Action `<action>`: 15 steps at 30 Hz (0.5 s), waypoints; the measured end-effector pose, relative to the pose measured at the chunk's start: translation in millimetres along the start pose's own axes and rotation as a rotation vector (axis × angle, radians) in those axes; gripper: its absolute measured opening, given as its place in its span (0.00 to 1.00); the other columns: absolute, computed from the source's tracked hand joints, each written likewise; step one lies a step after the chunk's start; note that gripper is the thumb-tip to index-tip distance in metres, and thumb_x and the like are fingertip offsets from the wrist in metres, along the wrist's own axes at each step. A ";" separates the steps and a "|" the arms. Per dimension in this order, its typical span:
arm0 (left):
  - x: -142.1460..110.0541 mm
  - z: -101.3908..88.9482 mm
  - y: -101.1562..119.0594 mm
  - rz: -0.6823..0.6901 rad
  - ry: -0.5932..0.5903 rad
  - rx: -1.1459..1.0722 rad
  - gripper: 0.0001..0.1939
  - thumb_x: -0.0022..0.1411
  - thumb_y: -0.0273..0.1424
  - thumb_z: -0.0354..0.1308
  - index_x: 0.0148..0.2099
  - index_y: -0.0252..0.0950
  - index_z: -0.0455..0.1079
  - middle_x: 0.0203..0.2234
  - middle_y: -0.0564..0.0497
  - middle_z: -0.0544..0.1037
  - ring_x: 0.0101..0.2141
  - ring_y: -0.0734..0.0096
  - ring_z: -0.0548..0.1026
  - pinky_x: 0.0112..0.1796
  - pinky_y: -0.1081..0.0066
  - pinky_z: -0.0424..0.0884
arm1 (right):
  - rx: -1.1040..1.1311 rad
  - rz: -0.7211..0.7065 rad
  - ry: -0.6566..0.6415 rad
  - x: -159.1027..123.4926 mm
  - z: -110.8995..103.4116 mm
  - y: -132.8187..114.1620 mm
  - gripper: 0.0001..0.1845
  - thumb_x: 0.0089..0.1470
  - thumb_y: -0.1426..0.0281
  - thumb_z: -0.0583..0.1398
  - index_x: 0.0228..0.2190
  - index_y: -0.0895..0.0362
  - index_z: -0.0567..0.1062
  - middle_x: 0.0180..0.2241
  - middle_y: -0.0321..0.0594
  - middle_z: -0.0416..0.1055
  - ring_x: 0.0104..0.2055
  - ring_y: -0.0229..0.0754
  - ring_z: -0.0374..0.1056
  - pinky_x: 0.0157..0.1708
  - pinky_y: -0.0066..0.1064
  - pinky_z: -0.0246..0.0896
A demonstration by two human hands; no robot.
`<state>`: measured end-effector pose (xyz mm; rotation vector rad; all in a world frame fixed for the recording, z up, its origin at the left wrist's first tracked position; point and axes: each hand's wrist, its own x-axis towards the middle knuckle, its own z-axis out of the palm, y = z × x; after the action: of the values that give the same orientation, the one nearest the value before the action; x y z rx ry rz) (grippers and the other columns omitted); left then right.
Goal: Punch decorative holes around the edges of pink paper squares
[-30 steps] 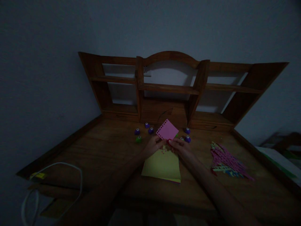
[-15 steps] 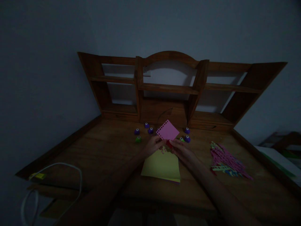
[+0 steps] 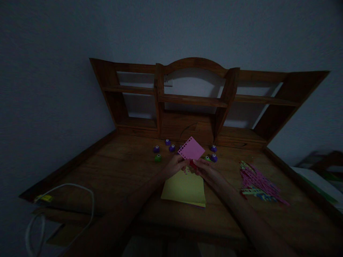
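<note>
A pink sheet of paper (image 3: 192, 149) is tilted up above the desk, with a row of punched holes along its upper left edge. My left hand (image 3: 175, 165) pinches its lower left side. In my right hand (image 3: 206, 167) is a small red craft punch (image 3: 192, 164), set against the paper's lower corner, its details hidden by my fingers. Below both hands lies a stack of yellow paper (image 3: 183, 188), with tiny punched bits (image 3: 186, 170) scattered near its top edge.
Purple punches (image 3: 172, 148) and green punches (image 3: 158, 158) stand behind my hands on the wooden desk (image 3: 115, 164). A pile of punched paper strips (image 3: 258, 182) lies at right. The wooden shelf unit (image 3: 193, 101) rises at the back; a white cable (image 3: 92, 200) loops at left.
The view has shifted very slightly. My hands, the pink paper and the red punch keep almost the same positions.
</note>
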<state>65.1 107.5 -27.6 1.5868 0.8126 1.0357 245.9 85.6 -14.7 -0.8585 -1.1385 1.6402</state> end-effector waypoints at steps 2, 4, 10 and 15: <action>-0.2 0.1 1.3 0.003 -0.005 0.000 0.18 0.57 0.43 0.58 0.37 0.30 0.70 0.25 0.52 0.71 0.20 0.78 0.67 0.22 0.76 0.67 | -0.006 -0.002 -0.002 0.2 -0.2 0.5 0.16 0.42 0.61 0.69 0.32 0.58 0.79 0.31 0.39 0.74 0.24 0.33 0.60 0.21 0.26 0.51; -0.6 0.6 2.7 0.005 -0.011 0.003 0.18 0.57 0.43 0.58 0.37 0.30 0.70 0.24 0.52 0.71 0.20 0.78 0.66 0.22 0.76 0.68 | -0.017 -0.012 -0.009 0.2 -0.5 0.7 0.15 0.41 0.61 0.69 0.31 0.57 0.79 0.30 0.38 0.74 0.23 0.33 0.59 0.22 0.27 0.51; -1.0 3.0 1.2 -0.013 -0.025 -0.035 0.18 0.56 0.43 0.59 0.36 0.30 0.70 0.21 0.53 0.69 0.19 0.77 0.66 0.23 0.73 0.70 | -0.073 -0.020 -0.012 1.2 -3.1 3.0 0.14 0.42 0.60 0.69 0.29 0.56 0.78 0.28 0.38 0.73 0.25 0.36 0.62 0.24 0.29 0.55; -2.6 5.2 1.5 -0.015 -0.023 -0.049 0.18 0.55 0.42 0.60 0.36 0.30 0.69 0.21 0.54 0.69 0.20 0.77 0.67 0.23 0.74 0.69 | -0.073 -0.015 0.030 -1.3 -3.9 2.7 0.14 0.39 0.61 0.70 0.28 0.56 0.78 0.32 0.40 0.76 0.31 0.41 0.67 0.31 0.33 0.59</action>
<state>68.9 102.9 -27.3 1.5464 0.7763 1.0178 249.0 85.1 -18.4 -0.9159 -1.1868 1.5768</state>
